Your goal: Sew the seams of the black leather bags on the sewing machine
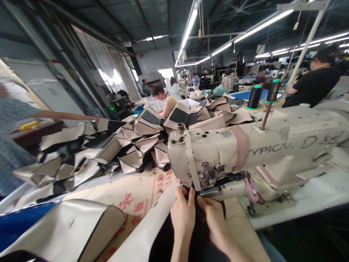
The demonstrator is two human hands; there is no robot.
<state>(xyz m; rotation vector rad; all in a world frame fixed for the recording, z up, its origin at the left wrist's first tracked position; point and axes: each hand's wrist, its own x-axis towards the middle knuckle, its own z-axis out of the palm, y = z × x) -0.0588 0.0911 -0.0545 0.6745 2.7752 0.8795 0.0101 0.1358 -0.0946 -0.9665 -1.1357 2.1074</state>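
My left hand [183,214] and my right hand [214,218] lie side by side on a black-and-cream fabric piece [152,233], fingers pressed down on it just under the head of a cream sewing machine [240,153]. The fingertips of both hands pinch the black fabric at the needle area [195,191]. The needle itself is hidden behind the machine head.
A big heap of cream-and-black sewn pieces [131,138] covers the table behind the machine. Cardboard with red print [136,200] lies under the work. Thread cones [254,97] stand at the back. A person's arm [62,116] reaches in from the left; other workers sit farther back.
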